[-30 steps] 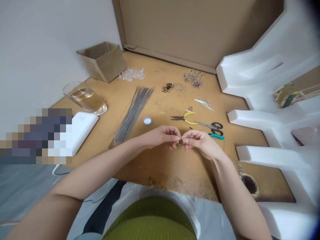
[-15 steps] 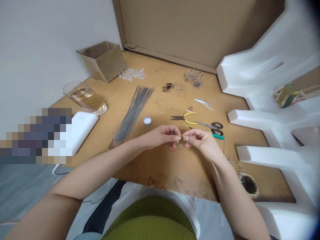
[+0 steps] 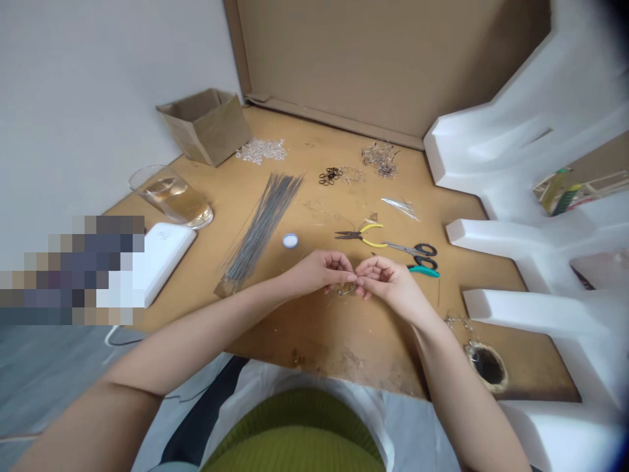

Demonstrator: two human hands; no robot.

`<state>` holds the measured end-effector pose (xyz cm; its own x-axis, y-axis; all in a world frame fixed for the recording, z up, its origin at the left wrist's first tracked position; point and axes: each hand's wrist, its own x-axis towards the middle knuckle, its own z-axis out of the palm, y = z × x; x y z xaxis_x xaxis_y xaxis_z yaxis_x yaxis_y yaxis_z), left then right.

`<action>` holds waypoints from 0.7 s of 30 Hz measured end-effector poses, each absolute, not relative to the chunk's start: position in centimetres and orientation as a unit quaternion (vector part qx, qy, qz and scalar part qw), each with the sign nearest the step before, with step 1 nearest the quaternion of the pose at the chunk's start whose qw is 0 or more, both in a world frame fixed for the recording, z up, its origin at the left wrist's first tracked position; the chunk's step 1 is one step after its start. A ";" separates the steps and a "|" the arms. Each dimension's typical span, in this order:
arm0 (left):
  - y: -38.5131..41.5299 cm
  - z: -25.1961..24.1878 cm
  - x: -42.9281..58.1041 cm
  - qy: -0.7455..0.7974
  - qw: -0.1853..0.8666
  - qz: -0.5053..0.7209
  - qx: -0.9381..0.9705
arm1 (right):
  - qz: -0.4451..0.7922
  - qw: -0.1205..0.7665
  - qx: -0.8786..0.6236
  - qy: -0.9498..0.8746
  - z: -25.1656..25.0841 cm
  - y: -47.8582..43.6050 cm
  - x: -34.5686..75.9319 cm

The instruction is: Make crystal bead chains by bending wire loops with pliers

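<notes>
Head view, hands over the middle of the board (image 3: 304,341).

- Left hand (image 3: 322,272) and right hand (image 3: 388,282) meet fingertip to fingertip. Both are closed in a pinch, thumb against forefinger, on a small wire piece (image 3: 348,286) held between them just above the board. The other fingers are curled in. The piece is too small to tell its shape.
- Judgement: this looks like fine bending or joining by hand. It should go best with both pinches close to the joint, wrists low, and small twists rather than pulls, so the piece does not spring off among the scraps.

Around:
- Pliers (image 3: 361,234) lie just beyond the hands, with scissors (image 3: 413,249) to their right. A teal-handled tool (image 3: 423,269) lies just beside the right hand.
- A bundle of rods (image 3: 260,229) lies to the left, with a white cap (image 3: 290,240) between it and the pliers.
- Farther off are black rings (image 3: 330,176), and clear beads (image 3: 260,151) beside a box (image 3: 206,124).
- At far left stands a glass (image 3: 170,196) with liquid in it, well apart from the forearm.
- Foam (image 3: 515,164) is on the right, and there is a hole (image 3: 486,364) in the board at near right.

In the way: nothing lies between the hands and the tools. The teal-handled tool is close enough to be knocked.
</notes>
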<state>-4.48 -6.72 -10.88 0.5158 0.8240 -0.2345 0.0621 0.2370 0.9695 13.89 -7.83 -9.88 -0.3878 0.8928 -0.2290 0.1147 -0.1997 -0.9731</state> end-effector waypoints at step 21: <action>-5.4 -11.5 -6.4 0.404 0.711 0.361 0.448 | 0.056 -0.148 -0.609 -0.777 -8.8 -6.8 21.6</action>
<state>-6.41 -5.42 -11.47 0.4134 0.8755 -0.2501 -0.1517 0.3371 0.9292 21.58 -6.83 -8.76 -0.2140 0.9301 -0.2984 0.9633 0.2517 0.0935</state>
